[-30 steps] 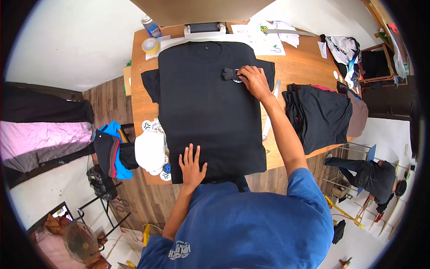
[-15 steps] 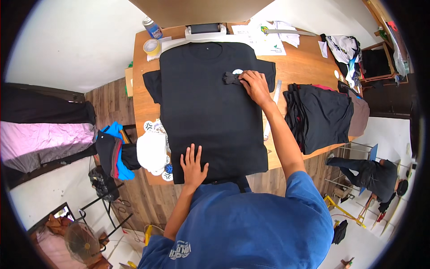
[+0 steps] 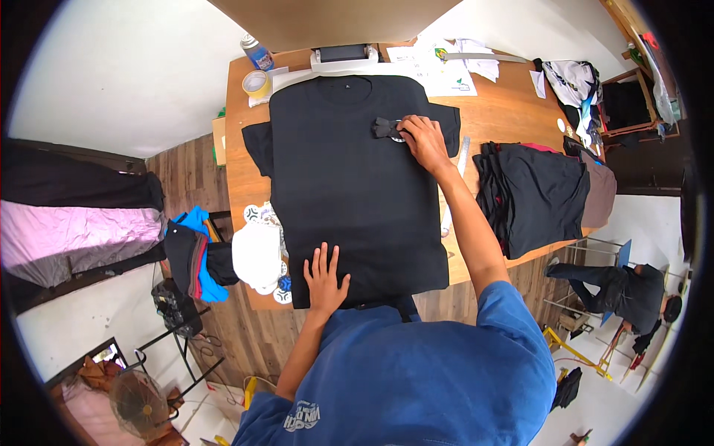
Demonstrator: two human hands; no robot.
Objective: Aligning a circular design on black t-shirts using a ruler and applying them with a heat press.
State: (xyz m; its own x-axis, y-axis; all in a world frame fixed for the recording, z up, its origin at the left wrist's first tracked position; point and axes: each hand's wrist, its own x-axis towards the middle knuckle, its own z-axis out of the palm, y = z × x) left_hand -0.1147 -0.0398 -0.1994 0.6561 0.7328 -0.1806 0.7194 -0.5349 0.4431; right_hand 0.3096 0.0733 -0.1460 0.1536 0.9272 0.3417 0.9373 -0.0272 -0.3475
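A black T-shirt (image 3: 349, 193) lies flat on the wooden table in front of me, its collar at the far side. My left hand (image 3: 325, 282) rests on the shirt's near left part, fingers spread and pressed flat. On the chest at the right, my right hand (image 3: 426, 145) is closed on a bunched dark cloth (image 3: 384, 128). The cloth touches the shirt and partly covers a small white round emblem (image 3: 399, 138), whose edge shows beside my fingers.
A stack of folded black garments (image 3: 532, 197) lies to the right, past a clear ruler (image 3: 464, 156). White round pieces (image 3: 256, 256) pile up at the left table edge. A tape roll (image 3: 256, 83) and spray can (image 3: 256, 53) stand far left. Another person (image 3: 625, 293) is at far right.
My right hand has shifted the cloth slightly away from me across the emblem, so white now shows on its near side rather than its far side. My left hand stays flat.
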